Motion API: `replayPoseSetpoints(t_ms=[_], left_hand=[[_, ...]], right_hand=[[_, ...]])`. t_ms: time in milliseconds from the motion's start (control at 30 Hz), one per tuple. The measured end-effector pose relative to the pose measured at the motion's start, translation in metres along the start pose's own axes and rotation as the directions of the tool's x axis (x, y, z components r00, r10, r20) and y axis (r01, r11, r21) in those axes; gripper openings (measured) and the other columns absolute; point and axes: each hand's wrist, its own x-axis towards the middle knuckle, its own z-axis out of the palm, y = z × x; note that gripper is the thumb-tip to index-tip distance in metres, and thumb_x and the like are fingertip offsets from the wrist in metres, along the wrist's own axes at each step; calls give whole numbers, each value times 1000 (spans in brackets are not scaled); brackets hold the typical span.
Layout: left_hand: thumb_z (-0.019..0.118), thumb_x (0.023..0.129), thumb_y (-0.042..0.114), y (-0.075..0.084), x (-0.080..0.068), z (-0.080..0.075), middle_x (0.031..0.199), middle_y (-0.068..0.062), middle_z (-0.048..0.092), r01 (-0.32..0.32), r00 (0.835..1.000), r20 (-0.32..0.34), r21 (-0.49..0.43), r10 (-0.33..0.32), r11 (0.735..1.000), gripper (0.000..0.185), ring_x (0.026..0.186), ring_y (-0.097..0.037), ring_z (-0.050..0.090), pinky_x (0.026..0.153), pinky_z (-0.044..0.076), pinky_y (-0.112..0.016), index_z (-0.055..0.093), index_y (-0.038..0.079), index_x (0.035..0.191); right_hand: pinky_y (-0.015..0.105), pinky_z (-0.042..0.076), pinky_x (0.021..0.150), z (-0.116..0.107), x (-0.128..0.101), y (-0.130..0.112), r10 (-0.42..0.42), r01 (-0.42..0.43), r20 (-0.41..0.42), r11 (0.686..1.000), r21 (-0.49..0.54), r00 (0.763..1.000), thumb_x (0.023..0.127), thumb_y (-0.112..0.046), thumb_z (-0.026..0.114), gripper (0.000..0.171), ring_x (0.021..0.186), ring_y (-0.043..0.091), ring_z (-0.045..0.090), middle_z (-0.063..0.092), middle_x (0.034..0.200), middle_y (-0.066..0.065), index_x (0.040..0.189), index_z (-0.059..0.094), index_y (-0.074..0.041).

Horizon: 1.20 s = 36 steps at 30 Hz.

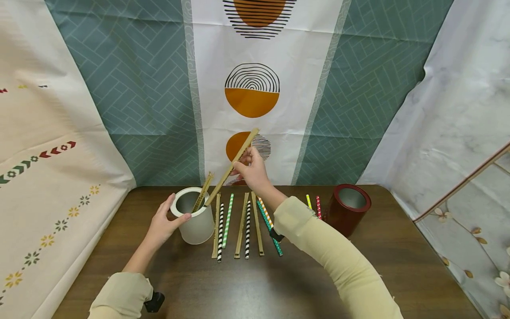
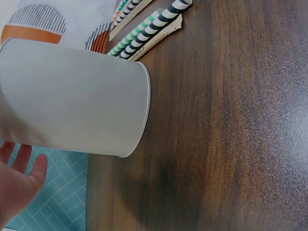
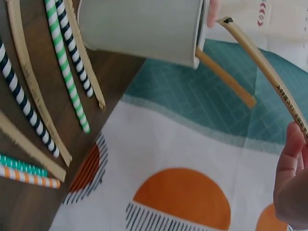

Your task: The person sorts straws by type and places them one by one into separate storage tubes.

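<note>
My left hand (image 1: 163, 221) grips a white canister (image 1: 197, 229) near its rim, thumb at the front and fingers on the far left side. The canister stands upright on the table. Above and right of it, my right hand (image 1: 252, 172) pinches a straw in a brown paper wrapper (image 1: 228, 175) around its upper part. That straw slants down to the left, its lower end close over the canister's rim. In the right wrist view, printed lettering shows on the wrapper (image 3: 269, 71). Another brown-wrapped straw (image 1: 204, 190) leans inside the canister and sticks out over the rim.
Right of the canister lie several straws: brown-wrapped, black-and-white striped (image 1: 248, 230), green striped (image 1: 228, 219), teal dotted (image 1: 276, 246) and orange striped. A dark red canister (image 1: 343, 217) stands farther right, with yellow and red straws (image 1: 318, 206) beside it. Patterned cloth (image 1: 159, 110) hangs behind the table.
</note>
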Motion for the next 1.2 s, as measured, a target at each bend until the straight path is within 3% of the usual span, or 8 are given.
replayPoseSetpoints(t_ms=[167, 300, 500, 700, 767, 967, 1200], left_hand=[[66, 78, 31, -1, 0, 0, 141, -22, 22, -16, 1000, -5, 0, 16, 1000, 86, 128, -37, 24, 97, 25, -56, 15, 10, 142], [67, 76, 31, -2, 1, 1, 141, -22, 23, -25, 1000, -15, 6, 25, 1000, 86, 129, -39, 23, 98, 23, -57, 16, 8, 142], [67, 77, 32, -1, 2, 0, 141, -23, 22, -18, 1000, -11, 4, 18, 1000, 86, 129, -39, 21, 98, 22, -58, 16, 8, 142], [67, 76, 32, -1, 2, 0, 141, -22, 22, -10, 1000, -13, 4, 10, 1000, 86, 129, -39, 22, 99, 21, -58, 16, 8, 142], [67, 77, 32, -1, 1, 0, 141, -22, 22, -7, 1000, -12, 4, 7, 1000, 86, 129, -39, 22, 98, 21, -58, 16, 8, 142], [66, 77, 33, -1, 2, 0, 142, -22, 22, -1, 1000, -10, 11, 1, 1000, 86, 130, -38, 21, 98, 21, -58, 15, 9, 142], [67, 77, 32, -1, 1, 0, 142, -22, 22, -1, 1000, -14, -1, 1, 1000, 86, 130, -38, 21, 98, 21, -59, 16, 9, 142]], right_hand=[[28, 47, 48, 17, -3, 7, 6, -6, 4, 999, -41, 1000, 84, 2, 51, 16, 69, 40, 62, 49, 77, 3, 92, 38, -2], [30, 50, 50, 28, -3, 14, -3, 3, 0, 999, -53, 1000, 84, 1, 51, 16, 65, 33, 64, 48, 78, 4, 94, 38, -1], [35, 51, 56, 41, -7, 17, 10, -10, -17, 1000, -27, 1000, 84, 2, 51, 18, 72, 41, 62, 50, 80, 6, 98, 39, 2], [19, 46, 51, 53, -20, 11, 28, -27, 8, 994, -110, 1000, 84, 5, 49, 17, 74, 45, 60, 52, 84, 18, 98, 40, 7], [21, 48, 52, 55, -24, 11, 41, -38, 16, 989, -144, 999, 84, 4, 50, 17, 75, 45, 60, 53, 86, 20, 98, 41, 7], [22, 48, 52, 59, -30, 15, 79, -62, 65, 971, -230, 995, 85, 1, 50, 17, 71, 36, 63, 57, 90, 25, 100, 45, 8], [23, 48, 57, 48, -22, 57, 147, -108, 124, 954, -278, 981, 84, -10, 57, 25, 69, 23, 63, 61, 88, 16, 107, 52, -1]])
